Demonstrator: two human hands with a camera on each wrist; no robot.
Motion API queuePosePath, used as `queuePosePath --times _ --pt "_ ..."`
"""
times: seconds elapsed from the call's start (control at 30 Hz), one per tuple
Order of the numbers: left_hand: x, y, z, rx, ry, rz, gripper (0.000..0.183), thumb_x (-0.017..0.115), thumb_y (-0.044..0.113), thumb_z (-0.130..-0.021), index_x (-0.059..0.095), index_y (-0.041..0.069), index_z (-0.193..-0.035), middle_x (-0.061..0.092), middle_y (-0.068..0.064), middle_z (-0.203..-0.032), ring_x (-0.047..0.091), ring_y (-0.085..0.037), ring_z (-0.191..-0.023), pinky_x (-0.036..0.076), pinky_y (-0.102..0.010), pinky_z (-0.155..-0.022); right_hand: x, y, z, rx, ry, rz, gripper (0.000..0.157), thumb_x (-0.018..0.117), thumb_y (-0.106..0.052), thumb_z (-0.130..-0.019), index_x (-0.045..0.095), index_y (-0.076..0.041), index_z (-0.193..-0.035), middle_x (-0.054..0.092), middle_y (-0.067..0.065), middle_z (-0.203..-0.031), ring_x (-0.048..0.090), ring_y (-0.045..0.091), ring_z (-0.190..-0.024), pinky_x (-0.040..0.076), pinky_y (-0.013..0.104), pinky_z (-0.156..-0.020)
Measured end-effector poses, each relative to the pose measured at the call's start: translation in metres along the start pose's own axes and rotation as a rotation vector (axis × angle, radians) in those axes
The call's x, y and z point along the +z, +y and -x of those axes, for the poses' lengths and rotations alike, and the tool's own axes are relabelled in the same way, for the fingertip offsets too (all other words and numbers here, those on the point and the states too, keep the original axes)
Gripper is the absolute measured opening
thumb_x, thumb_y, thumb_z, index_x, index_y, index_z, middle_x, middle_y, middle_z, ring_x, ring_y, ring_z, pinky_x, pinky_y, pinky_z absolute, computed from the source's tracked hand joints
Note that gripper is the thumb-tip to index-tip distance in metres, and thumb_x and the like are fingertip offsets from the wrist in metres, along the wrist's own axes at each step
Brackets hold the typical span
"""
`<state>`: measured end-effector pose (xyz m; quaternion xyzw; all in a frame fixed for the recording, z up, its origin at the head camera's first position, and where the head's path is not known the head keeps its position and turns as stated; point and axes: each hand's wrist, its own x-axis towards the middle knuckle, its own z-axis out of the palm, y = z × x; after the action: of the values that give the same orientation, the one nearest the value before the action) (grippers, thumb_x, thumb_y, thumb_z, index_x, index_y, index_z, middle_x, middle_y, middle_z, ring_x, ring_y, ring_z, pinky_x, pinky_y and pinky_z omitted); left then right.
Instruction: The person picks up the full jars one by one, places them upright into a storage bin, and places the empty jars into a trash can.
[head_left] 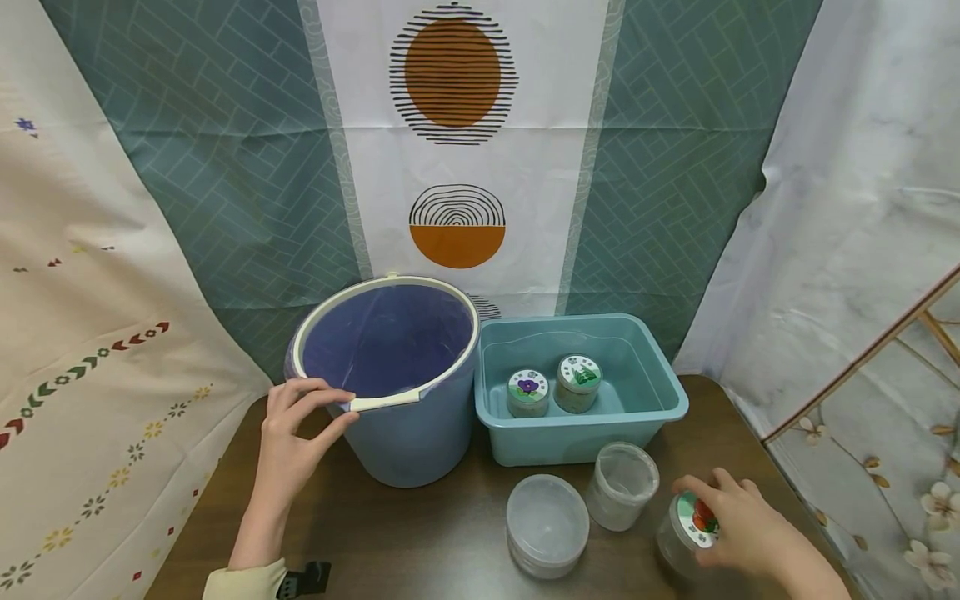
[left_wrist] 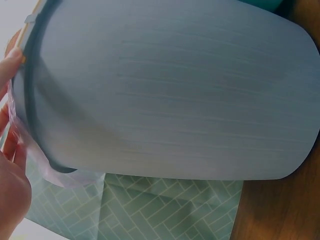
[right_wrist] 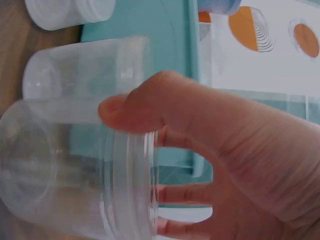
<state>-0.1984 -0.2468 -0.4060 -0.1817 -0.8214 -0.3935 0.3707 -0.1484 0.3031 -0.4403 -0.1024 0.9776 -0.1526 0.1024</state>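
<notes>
My left hand (head_left: 288,442) pinches the pale rim (head_left: 386,401) of a blue trash can (head_left: 423,446), thumb outside and fingers over the top. Up close, the left wrist view has the can's ribbed side (left_wrist: 175,100) and a thin liner bag (left_wrist: 32,147) hanging over the rim. At the right, my right hand (head_left: 750,529) grips the top of a clear plastic jar (head_left: 673,546) whose round label has a red picture. The jar stands on the table, and in the right wrist view its see-through body (right_wrist: 70,170) looks empty.
Left of that jar stand a clear jar without a label (head_left: 621,487) and a wider lidded tub (head_left: 547,525). Behind them sits a teal basin (head_left: 570,442) holding two labelled jars, one purple-flowered (head_left: 528,388), one green (head_left: 579,379). Patterned cloths (head_left: 652,167) surround the brown table (head_left: 420,542).
</notes>
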Motion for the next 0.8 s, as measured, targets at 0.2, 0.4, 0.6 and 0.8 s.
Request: queuePosePath --times 0.2,0.4,0.6,0.8 --pt "0.0 -0.002 0.0 0.013 0.007 0.007 0.04 0.088 -0.005 -0.062 0.078 0.016 -0.095 0.06 -0.004 -0.101 0.04 -0.004 -0.105 0.026 -0.024 -0.092 -0.029 -0.007 -0.001 -0.066 0.04 0.079 0.069 0.091 -0.024 -0.057 0.057 -0.029 -0.117 0.052 0.01 -0.105 0.045 0.031 -0.085 0.044 0.033 -0.061" --pt "0.0 -0.001 0.0 0.012 0.006 0.013 0.04 0.088 -0.005 -0.063 0.078 0.016 -0.095 0.06 -0.004 -0.101 0.04 -0.005 -0.105 0.027 -0.024 -0.091 -0.058 -0.026 -0.007 -0.178 0.092 0.148 0.069 0.09 -0.021 -0.055 0.06 -0.031 -0.117 0.052 0.002 -0.103 0.043 0.026 -0.084 0.038 0.028 -0.061" --pt "0.001 0.0 0.0 0.01 0.003 0.013 0.039 0.088 -0.004 -0.063 0.078 0.015 -0.095 0.06 -0.003 -0.101 0.04 -0.005 -0.105 0.027 -0.024 -0.091 -0.092 -0.052 -0.019 -0.275 0.031 0.2 0.067 0.088 -0.019 -0.058 0.06 -0.032 -0.117 0.049 -0.005 -0.099 0.041 0.019 -0.081 0.034 0.028 -0.064" --pt "0.0 0.0 0.001 -0.015 -0.001 0.006 0.037 0.088 -0.002 -0.065 0.078 0.016 -0.095 0.06 -0.003 -0.102 0.039 -0.005 -0.106 0.027 -0.024 -0.091 -0.119 -0.081 -0.04 -0.419 -0.053 0.27 0.066 0.089 -0.025 -0.062 0.057 -0.036 -0.118 0.05 -0.005 -0.103 0.044 0.016 -0.084 0.037 0.028 -0.065"
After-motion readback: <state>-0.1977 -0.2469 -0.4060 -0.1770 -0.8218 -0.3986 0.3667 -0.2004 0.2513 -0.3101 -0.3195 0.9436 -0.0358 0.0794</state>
